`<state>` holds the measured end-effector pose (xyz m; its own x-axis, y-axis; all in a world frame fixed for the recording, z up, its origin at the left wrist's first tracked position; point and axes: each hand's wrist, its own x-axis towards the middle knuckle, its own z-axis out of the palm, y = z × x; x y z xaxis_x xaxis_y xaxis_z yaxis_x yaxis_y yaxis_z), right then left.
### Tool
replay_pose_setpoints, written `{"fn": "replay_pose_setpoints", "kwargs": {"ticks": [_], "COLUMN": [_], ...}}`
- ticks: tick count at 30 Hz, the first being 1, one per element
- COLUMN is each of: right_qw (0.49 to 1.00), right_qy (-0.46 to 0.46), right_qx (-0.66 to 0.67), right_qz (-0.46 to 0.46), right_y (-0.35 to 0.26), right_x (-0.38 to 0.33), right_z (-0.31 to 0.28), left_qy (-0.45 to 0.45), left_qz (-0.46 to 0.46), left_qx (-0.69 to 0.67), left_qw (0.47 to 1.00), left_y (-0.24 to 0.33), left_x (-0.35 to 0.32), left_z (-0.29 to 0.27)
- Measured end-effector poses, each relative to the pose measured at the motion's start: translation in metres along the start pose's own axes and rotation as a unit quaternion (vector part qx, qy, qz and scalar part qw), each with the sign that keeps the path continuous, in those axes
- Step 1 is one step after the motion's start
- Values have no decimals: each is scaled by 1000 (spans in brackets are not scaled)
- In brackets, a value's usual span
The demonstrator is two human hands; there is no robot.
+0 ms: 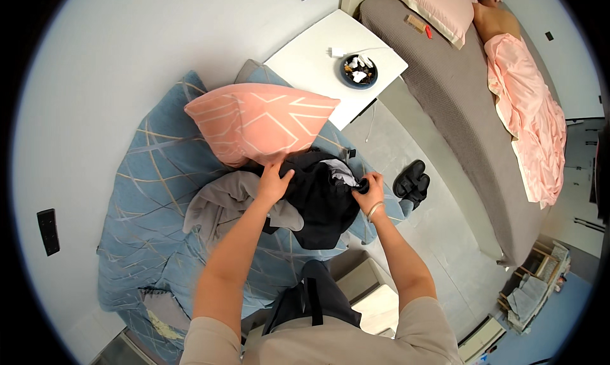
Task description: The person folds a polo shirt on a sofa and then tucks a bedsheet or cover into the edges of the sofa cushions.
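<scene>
A crumpled black garment [321, 206], with a light grey lining showing at its opening, lies on the blue line-patterned sofa cover [159, 174]. My left hand [274, 186] grips its far left edge, thumb apart, just below a salmon cushion [264, 123] with pale lines. On the other side, my right hand [370, 196] is closed on the garment's right edge, where a dark rim bunches between thumb and fingers. A taupe garment [222, 203] lies under my left forearm, partly beneath the black one.
A white table [305, 63] beyond the cushion holds a dark bowl [358, 71] of butts and tissue and a white charger [337, 52]. Black slippers [411, 182] are on the grey floor. Right, a person [499, 20] lies on a grey-covered bed [438, 85] under a pink blanket [527, 111].
</scene>
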<state>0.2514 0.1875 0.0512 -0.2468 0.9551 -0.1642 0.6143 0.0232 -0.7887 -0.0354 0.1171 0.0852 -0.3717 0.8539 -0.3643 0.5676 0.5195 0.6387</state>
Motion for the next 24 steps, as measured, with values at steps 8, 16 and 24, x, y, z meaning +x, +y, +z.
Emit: {"fn": "replay_pose_setpoints", "kwargs": {"ticks": [8, 16, 24], "right_qw": [966, 903, 652], "right_qy": [-211, -366, -632], "right_qx": [149, 47, 325], "right_qz": [20, -222, -265], "right_y": [-49, -200, -348], "right_x": [-56, -101, -164], "right_z": [-87, -166, -132], "left_qy": [-133, -294, -502], "left_qz": [-37, 308, 281], "left_qx": [-83, -235, -482], "left_qw": [987, 874, 661], "left_y": [1, 82, 131], "left_x": [-80, -291, -389], "left_z": [-99, -191, -193]}}
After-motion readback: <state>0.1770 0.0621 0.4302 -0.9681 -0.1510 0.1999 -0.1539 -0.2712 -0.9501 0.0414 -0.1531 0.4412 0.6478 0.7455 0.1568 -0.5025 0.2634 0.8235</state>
